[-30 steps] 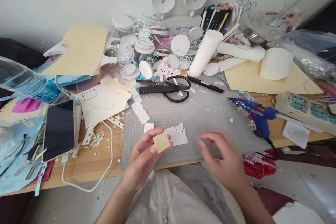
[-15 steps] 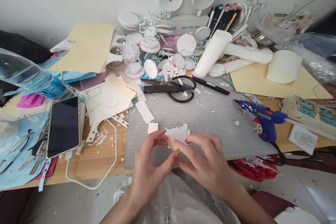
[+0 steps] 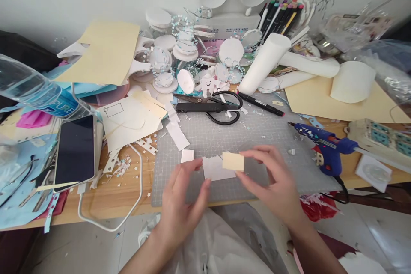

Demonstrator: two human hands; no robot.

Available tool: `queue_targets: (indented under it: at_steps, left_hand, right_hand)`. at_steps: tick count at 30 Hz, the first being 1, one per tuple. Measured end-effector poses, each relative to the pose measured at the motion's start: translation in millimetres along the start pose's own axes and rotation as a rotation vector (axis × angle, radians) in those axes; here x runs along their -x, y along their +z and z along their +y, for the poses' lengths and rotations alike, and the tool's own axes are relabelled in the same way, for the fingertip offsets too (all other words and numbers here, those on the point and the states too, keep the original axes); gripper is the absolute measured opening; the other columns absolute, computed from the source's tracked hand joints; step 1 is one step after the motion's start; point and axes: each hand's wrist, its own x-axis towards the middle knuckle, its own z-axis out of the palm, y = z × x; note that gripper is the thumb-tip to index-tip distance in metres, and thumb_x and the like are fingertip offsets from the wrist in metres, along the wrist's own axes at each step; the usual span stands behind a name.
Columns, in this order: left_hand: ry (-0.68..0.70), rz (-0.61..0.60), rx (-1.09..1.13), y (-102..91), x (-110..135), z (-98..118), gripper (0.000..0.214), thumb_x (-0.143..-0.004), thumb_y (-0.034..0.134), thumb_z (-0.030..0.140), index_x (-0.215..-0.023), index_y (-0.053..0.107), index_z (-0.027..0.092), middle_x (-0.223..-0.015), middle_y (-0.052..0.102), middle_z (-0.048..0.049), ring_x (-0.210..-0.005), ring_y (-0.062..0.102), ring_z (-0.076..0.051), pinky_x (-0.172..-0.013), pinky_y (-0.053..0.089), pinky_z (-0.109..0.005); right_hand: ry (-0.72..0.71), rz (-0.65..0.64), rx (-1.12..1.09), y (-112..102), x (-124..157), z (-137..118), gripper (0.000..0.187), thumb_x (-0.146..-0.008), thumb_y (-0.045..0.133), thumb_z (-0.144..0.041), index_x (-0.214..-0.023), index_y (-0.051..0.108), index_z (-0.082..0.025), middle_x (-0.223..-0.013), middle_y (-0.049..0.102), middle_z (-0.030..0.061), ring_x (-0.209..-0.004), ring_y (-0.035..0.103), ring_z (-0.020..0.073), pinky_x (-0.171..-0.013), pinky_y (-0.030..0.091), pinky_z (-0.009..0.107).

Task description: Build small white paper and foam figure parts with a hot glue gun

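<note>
Between the thumb and forefinger of my right hand (image 3: 272,180) is a small cream card rectangle (image 3: 233,162), gripped by its right edge. My left hand (image 3: 183,192) is apart from it, to the left, with thumb and fingers spread and nothing between them. Behind the card lies a torn-edged white paper piece (image 3: 215,170) on the grey cutting mat (image 3: 257,137). A small white paper square (image 3: 187,155) rests just beyond my left fingertips. Farther back are black-handled scissors (image 3: 221,122), a black cutter knife (image 3: 199,107) and a black marker (image 3: 261,104).
At the right lie a blue glue gun (image 3: 324,143) and a power strip (image 3: 382,135). A phone (image 3: 75,150), white cable (image 3: 141,180) and water bottle (image 3: 48,94) crowd the left. White paper discs (image 3: 231,51) and foam rolls (image 3: 265,64) fill the back.
My left hand has let go of the card and sits apart from it. My right hand has moved right with the card, whose broad face now shows.
</note>
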Motion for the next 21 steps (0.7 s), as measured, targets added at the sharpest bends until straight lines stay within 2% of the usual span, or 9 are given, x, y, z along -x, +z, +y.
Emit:
queue_targets:
  at_steps: [3,6,9,13,21]
  left_hand:
    - [0.125,-0.084,-0.044,-5.4,3.9,-10.8,0.042,-0.086,0.056,0.01,-0.126,0.05,0.024,-0.114,0.065,-0.0089,-0.106,0.06,-0.024,-0.089,0.048,-0.037]
    - [0.229,-0.2,-0.111,-5.4,7.7,-19.3,0.042,-0.085,0.055,0.007,-0.125,0.054,0.023,-0.121,0.066,-0.0097,-0.113,0.056,-0.027,-0.093,0.044,-0.042]
    - [0.272,-0.268,-0.197,-2.6,10.5,-24.6,0.041,-0.086,0.054,0.008,-0.124,0.059,0.023,-0.122,0.068,-0.0089,-0.115,0.056,-0.029,-0.091,0.043,-0.044]
    - [0.279,-0.272,-0.229,-0.4,11.5,-27.6,0.039,-0.086,0.053,0.009,-0.122,0.062,0.022,-0.122,0.069,-0.0091,-0.115,0.056,-0.031,-0.089,0.043,-0.045]
    - [0.263,-0.257,-0.208,-0.9,11.1,-27.6,0.041,-0.084,0.054,0.009,-0.121,0.063,0.023,-0.121,0.07,-0.0085,-0.114,0.058,-0.031,-0.089,0.044,-0.045]
  right_hand:
    - [0.115,-0.061,-0.133,0.4,2.6,13.0,0.025,-0.084,0.067,-0.025,-0.108,0.062,-0.03,-0.102,0.053,0.0043,-0.093,0.056,0.0205,-0.077,0.051,0.035]
    - [0.113,-0.128,-0.133,8.5,7.7,18.2,0.023,-0.083,0.069,-0.028,-0.106,0.065,-0.031,-0.101,0.053,0.0041,-0.096,0.057,0.021,-0.082,0.051,0.037]
    - [0.073,-0.142,-0.073,16.0,10.5,18.1,0.024,-0.083,0.069,-0.028,-0.107,0.066,-0.031,-0.099,0.052,0.004,-0.094,0.057,0.0209,-0.082,0.052,0.038]
    - [0.01,-0.143,-0.013,19.3,9.6,16.9,0.026,-0.084,0.069,-0.027,-0.109,0.066,-0.03,-0.099,0.052,0.0043,-0.093,0.056,0.021,-0.082,0.051,0.039]
    - [-0.015,-0.166,0.04,22.6,9.7,18.1,0.026,-0.085,0.067,-0.024,-0.11,0.065,-0.029,-0.1,0.049,0.0055,-0.093,0.053,0.0211,-0.083,0.049,0.042]
